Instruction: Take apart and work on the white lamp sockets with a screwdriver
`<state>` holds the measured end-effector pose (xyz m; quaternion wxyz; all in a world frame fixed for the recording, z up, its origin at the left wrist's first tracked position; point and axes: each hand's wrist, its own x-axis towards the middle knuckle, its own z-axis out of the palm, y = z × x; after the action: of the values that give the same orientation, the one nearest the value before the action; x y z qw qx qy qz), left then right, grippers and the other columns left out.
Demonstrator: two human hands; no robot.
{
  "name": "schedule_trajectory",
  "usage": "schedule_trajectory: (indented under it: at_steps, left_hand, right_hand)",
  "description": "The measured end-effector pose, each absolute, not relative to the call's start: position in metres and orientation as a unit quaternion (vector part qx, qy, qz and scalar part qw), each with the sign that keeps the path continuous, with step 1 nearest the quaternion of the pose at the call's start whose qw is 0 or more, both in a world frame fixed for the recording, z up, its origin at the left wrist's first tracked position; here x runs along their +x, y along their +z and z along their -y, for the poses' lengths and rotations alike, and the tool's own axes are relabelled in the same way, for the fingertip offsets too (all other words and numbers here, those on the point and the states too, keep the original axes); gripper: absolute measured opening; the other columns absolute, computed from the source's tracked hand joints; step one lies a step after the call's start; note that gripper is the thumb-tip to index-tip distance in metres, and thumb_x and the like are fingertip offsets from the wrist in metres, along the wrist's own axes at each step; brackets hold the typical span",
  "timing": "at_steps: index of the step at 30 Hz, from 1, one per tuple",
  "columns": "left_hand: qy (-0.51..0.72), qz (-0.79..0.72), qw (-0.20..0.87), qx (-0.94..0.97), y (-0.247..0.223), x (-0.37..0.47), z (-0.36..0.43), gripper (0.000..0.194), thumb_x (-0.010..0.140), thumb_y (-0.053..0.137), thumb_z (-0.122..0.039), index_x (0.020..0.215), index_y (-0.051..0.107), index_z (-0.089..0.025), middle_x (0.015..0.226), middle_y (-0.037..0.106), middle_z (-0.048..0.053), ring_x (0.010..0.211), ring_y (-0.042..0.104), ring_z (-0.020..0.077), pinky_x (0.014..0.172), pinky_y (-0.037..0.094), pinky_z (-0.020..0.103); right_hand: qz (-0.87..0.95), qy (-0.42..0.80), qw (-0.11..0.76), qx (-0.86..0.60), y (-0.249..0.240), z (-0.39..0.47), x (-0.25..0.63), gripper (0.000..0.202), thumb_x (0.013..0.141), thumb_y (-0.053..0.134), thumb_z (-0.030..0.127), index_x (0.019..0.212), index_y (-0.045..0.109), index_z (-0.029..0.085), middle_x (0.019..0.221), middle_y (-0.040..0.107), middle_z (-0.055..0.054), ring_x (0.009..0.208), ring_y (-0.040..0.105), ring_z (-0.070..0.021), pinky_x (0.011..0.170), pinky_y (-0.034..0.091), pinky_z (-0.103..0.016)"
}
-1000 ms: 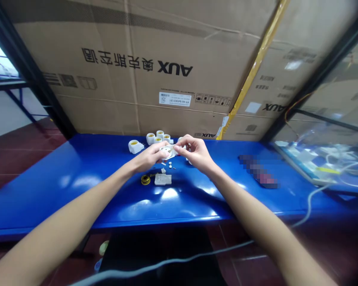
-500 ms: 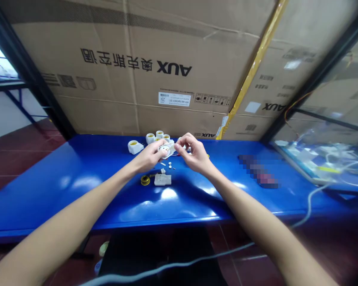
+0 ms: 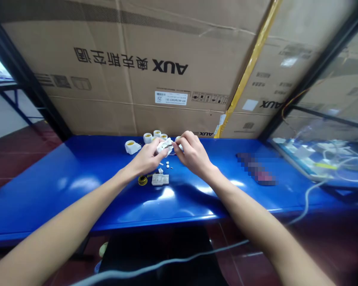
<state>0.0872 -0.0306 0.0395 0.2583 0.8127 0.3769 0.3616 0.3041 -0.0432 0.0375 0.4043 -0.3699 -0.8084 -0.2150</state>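
Beyond the flat white casing half (image 3: pixel 160 180) lying on the blue tabletop (image 3: pixel 101 155), we have both hands drawn close together over the work. Our left hand (image 3: pixel 147 157) grasps a white plastic housing (image 3: pixel 164 146) between thumb and fingers, so this housing is held up just past the casing half's far side. Our right hand (image 3: pixel 193 151) comes in from the right of the casing half, thumb and forefinger pinched on a thin dark piece (image 3: pixel 169 145) that reaches to the housing; it is too small for us to name, and we cannot tell whether it sits inside. Just left of the casing half we see a gold-coloured metal ring (image 3: pixel 142 180); right by its far edge lies a small white fitting (image 3: pixel 160 171), with tiny white bits (image 3: pixel 167 164) a little farther out. Farther beyond it, white sockets with yellow linings (image 3: pixel 148 140) stand grouped near the cardboard box (image 3: pixel 131 99), and a single white socket (image 3: pixel 133 150) stands apart, beyond the casing half and to its left. Well to the casing half's right, we have a dark item (image 3: pixel 258 171) blurred into blocks.
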Motion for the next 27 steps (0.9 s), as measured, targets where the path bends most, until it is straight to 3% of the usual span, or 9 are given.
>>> schedule_trajectory:
  at_steps: [7, 15, 22, 27]
  left_hand:
    - [0.346, -0.376, 0.221, 0.831, 0.042, 0.087, 0.032, 0.029, 0.104, 0.055, -0.044, 0.116, 0.062, -0.018, 0.088, 0.072, 0.005, 0.075, 0.065, 0.0219, 0.071, 0.047, 0.036]
    - [0.344, -0.378, 0.219, 0.832, 0.042, 0.086, 0.031, 0.023, 0.102, 0.053, -0.041, 0.106, 0.061, -0.019, 0.079, 0.066, 0.001, 0.068, 0.059, 0.0198, 0.065, 0.041, 0.034]
    - [0.362, -0.362, 0.221, 0.830, 0.040, 0.085, 0.030, 0.015, 0.102, 0.052, -0.034, 0.101, 0.060, -0.021, 0.077, 0.059, -0.002, 0.066, 0.051, 0.0167, 0.065, 0.037, 0.032]
    - [0.361, -0.357, 0.189, 0.840, 0.041, 0.086, 0.032, 0.013, 0.101, 0.054, -0.032, 0.099, 0.060, -0.021, 0.077, 0.060, -0.001, 0.068, 0.053, 0.0177, 0.068, 0.037, 0.033]
  right_hand:
    - [0.820, -0.232, 0.369, -0.370, 0.036, 0.042, 0.305, 0.030, 0.115, 0.051, 0.028, 0.090, 0.066, 0.021, 0.098, 0.065, -0.012, 0.095, 0.060, -0.0265, 0.085, 0.053, -0.042]
    - [0.838, -0.179, 0.369, -0.361, 0.035, 0.043, 0.304, 0.027, 0.115, 0.052, 0.031, 0.095, 0.068, 0.020, 0.102, 0.065, -0.013, 0.096, 0.061, -0.0267, 0.088, 0.056, -0.042]
    - [0.848, -0.137, 0.385, -0.336, 0.038, 0.051, 0.303, 0.017, 0.110, 0.054, 0.023, 0.100, 0.066, 0.019, 0.104, 0.063, -0.014, 0.098, 0.062, -0.0270, 0.091, 0.058, -0.044]
    - [0.844, -0.131, 0.387, -0.347, 0.037, 0.049, 0.303, 0.018, 0.110, 0.055, 0.023, 0.096, 0.066, 0.020, 0.104, 0.063, -0.013, 0.097, 0.062, -0.0264, 0.092, 0.058, -0.043]
